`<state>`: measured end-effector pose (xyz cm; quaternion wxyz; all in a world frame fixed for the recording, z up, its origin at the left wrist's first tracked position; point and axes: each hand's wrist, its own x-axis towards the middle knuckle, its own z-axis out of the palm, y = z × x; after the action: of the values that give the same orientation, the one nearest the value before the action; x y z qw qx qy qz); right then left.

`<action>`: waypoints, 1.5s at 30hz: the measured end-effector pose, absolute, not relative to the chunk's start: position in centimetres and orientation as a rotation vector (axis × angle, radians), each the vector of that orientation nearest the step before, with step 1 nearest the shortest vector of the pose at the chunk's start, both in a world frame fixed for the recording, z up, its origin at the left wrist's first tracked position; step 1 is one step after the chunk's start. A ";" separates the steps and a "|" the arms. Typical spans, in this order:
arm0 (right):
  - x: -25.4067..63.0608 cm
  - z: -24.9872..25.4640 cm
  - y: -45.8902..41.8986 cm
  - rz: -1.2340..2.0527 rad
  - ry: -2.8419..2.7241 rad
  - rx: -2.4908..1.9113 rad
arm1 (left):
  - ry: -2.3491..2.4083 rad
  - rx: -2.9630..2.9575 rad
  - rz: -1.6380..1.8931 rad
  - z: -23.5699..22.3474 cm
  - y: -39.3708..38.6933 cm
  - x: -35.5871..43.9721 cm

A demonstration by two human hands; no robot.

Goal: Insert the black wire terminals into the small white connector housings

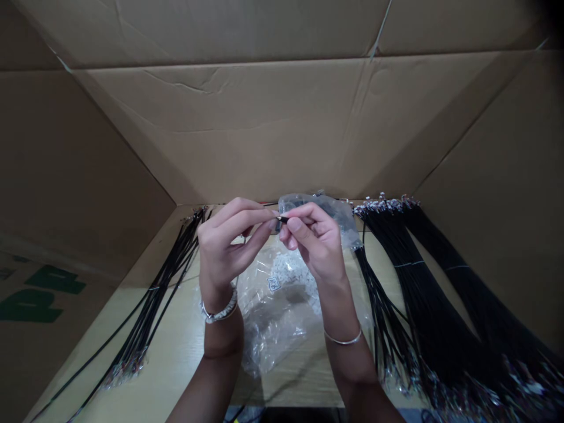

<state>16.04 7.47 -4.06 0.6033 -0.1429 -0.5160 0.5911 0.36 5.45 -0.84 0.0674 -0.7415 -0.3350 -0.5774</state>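
Observation:
My left hand (229, 241) and my right hand (312, 238) meet above the middle of the table, fingertips pinched together on the end of a thin black cord (282, 219). Both hands are closed in a pinch. Below them lies a clear plastic bag (282, 305) with small white pieces inside. Another small clear bag (339, 214) sits just behind my right hand. I wear a bracelet on each wrist.
A bundle of black cords (158, 294) lies on the left of the wooden table (176, 352). Larger bundles of black cords (440, 317) with metal ends cover the right side. Cardboard walls (282, 129) enclose the table on three sides.

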 end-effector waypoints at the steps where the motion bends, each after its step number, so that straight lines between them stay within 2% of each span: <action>1: 16.0 -4.1 7.5 1.365 -1.192 -0.332 | -1.000 -2.225 -1.721 -0.9 5.4 0.4; 10: 16.2 -3.8 7.3 1.302 -1.206 -0.371 | -0.953 -2.174 -1.494 -1.1 5.4 -0.1; 17: 16.8 -3.1 6.2 0.969 -1.365 -0.646 | -0.965 -2.211 -1.455 -1.4 5.6 -0.1; 22: 17.0 -3.2 5.9 0.852 -1.469 -0.708 | -0.886 -2.291 -1.492 -1.3 5.8 0.0; 36: 18.2 -3.2 6.5 0.761 -1.508 -0.744 | -1.204 -2.481 -1.391 -0.8 5.5 -1.3; 45: 17.9 -2.7 6.6 0.351 -1.698 -0.761 | -1.091 -2.513 -1.388 -0.7 5.5 -0.6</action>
<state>17.90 6.59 -2.69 0.5845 -0.3260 -0.7276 0.1506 -0.63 5.49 -0.73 0.0353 -0.8178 -0.3550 -0.4516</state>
